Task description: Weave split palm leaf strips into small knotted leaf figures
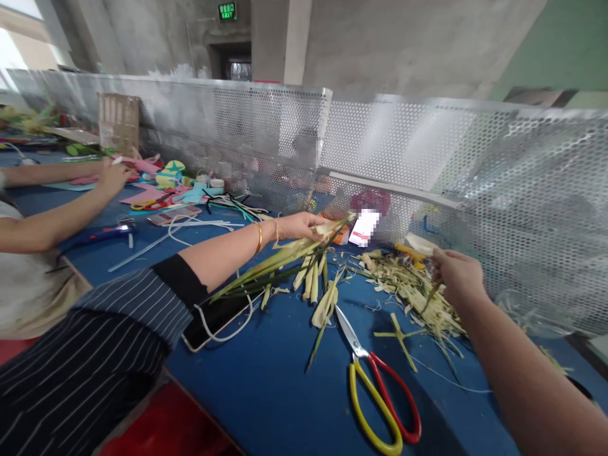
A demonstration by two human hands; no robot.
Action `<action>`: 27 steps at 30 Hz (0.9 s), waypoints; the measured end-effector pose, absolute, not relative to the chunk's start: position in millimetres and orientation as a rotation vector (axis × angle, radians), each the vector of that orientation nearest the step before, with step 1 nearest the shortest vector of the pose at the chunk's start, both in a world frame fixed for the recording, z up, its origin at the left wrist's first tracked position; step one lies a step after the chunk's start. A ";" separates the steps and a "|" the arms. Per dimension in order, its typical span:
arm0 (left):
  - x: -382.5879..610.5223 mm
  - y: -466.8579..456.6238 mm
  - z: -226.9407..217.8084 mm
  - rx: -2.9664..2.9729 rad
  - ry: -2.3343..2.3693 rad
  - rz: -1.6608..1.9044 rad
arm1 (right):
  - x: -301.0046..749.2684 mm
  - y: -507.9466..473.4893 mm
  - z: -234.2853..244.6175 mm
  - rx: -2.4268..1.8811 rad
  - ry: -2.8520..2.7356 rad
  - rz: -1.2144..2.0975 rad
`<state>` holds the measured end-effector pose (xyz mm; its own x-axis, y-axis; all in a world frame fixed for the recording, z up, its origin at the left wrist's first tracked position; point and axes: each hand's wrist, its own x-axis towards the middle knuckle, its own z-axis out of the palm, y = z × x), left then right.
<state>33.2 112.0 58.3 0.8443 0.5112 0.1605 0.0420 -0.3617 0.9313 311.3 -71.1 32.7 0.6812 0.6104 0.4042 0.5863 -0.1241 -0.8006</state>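
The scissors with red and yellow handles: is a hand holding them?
No, the scissors lie loose on the blue table, untouched.

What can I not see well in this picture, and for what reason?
All in the head view:
Lit phone: pixel blocks cover part; its text is unreadable.
Dark device: sleeve, cable and leaves cover parts.
Yellow item: pale strip partly hides it; kind unclear.
Right hand: its back hides the palm.
Co-worker: cut off by the left edge.
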 end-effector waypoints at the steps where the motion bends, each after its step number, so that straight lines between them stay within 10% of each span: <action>1: 33.6 117.4 63.3 1.923 0.412 0.597 | 312.8 -77.5 35.9 -1.747 -0.901 0.084; 12: 58.9 134.3 49.7 2.329 0.767 0.809 | 247.6 -130.8 21.8 -1.427 -0.802 0.515; 27: 69.3 -55.4 30.5 1.693 0.597 0.579 | 205.0 -170.0 3.9 -1.737 -1.216 0.313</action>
